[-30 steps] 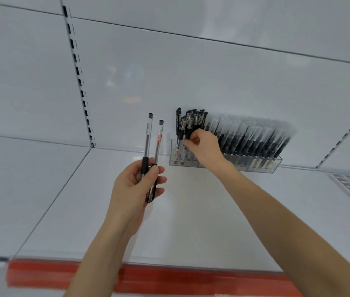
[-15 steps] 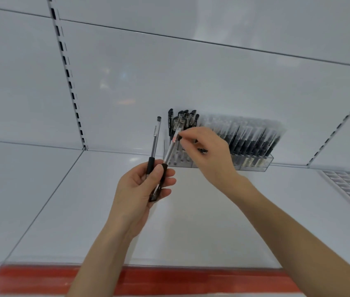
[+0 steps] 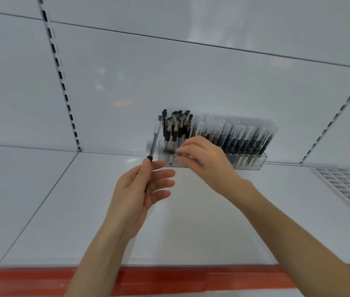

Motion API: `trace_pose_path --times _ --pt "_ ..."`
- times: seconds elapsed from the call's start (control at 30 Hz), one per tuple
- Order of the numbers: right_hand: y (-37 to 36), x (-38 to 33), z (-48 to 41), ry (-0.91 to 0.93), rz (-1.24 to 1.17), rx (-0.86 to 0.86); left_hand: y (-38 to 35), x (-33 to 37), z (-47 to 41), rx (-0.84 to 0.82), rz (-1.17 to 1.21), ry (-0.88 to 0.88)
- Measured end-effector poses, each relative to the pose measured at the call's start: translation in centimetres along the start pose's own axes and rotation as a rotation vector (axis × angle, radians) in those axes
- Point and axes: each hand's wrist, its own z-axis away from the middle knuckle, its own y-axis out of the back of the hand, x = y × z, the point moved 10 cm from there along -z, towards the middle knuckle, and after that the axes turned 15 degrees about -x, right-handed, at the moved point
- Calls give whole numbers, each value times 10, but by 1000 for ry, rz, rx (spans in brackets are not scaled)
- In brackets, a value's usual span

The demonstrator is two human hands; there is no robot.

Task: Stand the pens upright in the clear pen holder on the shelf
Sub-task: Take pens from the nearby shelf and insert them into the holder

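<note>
The left hand (image 3: 142, 189) is holding a single clear-barrelled pen with a black grip (image 3: 154, 138) upright. The thumb and fingers are pinching its lower end and the other fingers are spreading loosely. The pen's black cap is pointing up, just left of the clear plastic pen holder (image 3: 255, 165), which is sitting at the back of the white shelf (image 3: 73, 221) against the white rear panel (image 3: 191, 82).

The right hand (image 3: 206, 161) is reaching over the holder's left end with its fingertips drawn narrowly together. Blur is smearing that spot, so I cannot tell whether it is gripping anything.

In the holder's left end a tight bunch of black-capped pens (image 3: 176, 127) is standing upright, caps and clips on top. Further right, rows of dark pens with pale tips (image 3: 242, 138) are leaning rightward and filling the rest of the holder. Off to the right a white gridded tray (image 3: 345, 187) is lying on the shelf, and a red strip (image 3: 169, 279) is running along the front edge.
</note>
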Motion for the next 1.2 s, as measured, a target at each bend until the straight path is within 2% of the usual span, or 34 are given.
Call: trace_pose_path --times 0.13,0.2,0.33,0.5,0.73,0.9,1.2 --pt "2 55 10 -436 -561 109 18 2 5 93 -47 -6" --pt "5 70 9 -531 -669 178 24 1 7 122 -61 -8" --pt "5 80 -4 -574 -575 216 26 2 8 139 -102 -6" --pt "-18 80 -15 -568 -464 141 25 4 9 115 -143 -20" --pt "-51 91 -16 -633 -391 -58 31 4 8 103 -203 -46" --pt "-47 94 -20 -630 -358 -32 33 1 5 85 -195 -53" --pt "-50 96 -26 -653 -211 -135 32 11 4 103 -205 -93"
